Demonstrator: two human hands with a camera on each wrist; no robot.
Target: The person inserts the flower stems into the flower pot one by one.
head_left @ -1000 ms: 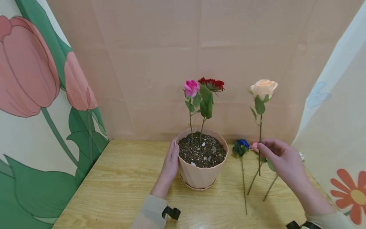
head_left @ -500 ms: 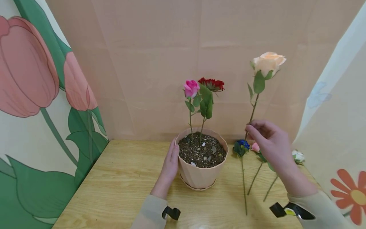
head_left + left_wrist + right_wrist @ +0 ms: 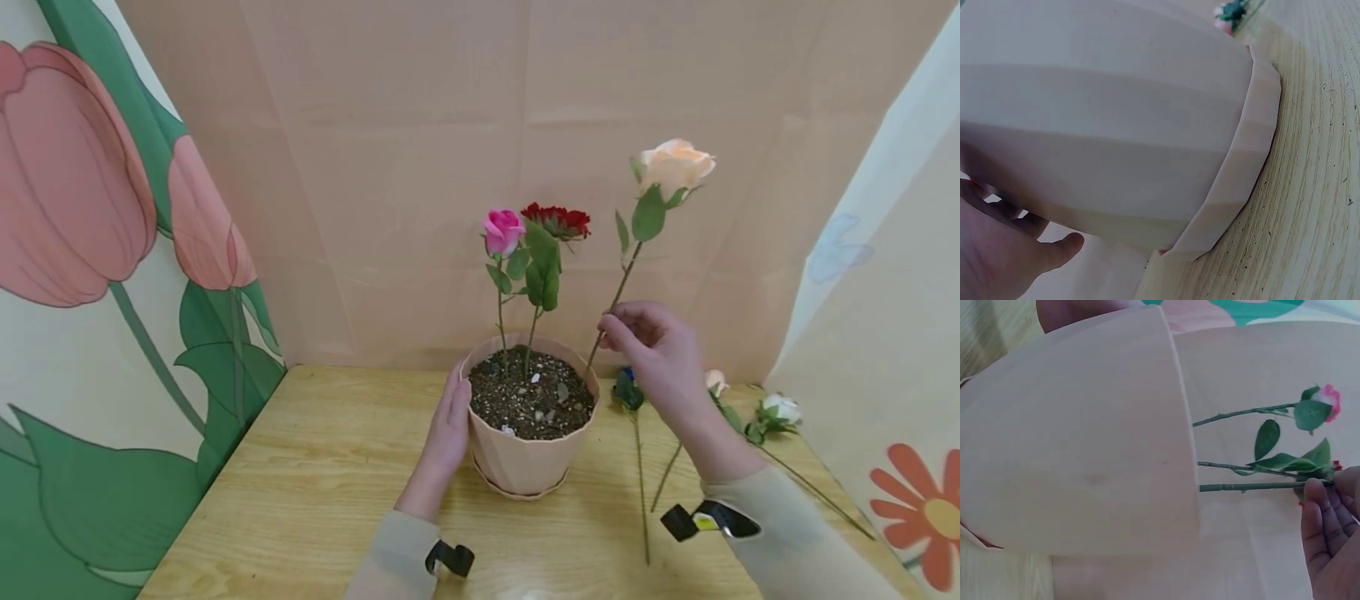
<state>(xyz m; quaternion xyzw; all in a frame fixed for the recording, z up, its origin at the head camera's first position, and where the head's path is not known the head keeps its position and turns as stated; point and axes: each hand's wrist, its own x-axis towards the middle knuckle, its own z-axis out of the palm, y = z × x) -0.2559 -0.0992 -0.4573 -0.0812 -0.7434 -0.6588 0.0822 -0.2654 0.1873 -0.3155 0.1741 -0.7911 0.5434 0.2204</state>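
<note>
My left hand rests against the left side of a pale pink flowerpot, fingers fairly straight along its wall; the left wrist view shows the thumb close by the pot. With thumb and fingertips my right hand pinches the stem of a peach rose. The rose leans rightward. Its stem runs down to the pot's right rim, and in the right wrist view the lower end is hidden behind the pot wall. A pink rose and a red flower stand upright in the dark soil.
Right of the pot, a blue flower, a light pink flower and a white flower lie on the wooden table. A beige sheet hangs behind; tulip-printed fabric borders the left.
The right hand has lifted the peach rose, then carried it left to the pot's rim, the stem now tilting. A lying stem at the right has shifted. My left hand has stayed put.
</note>
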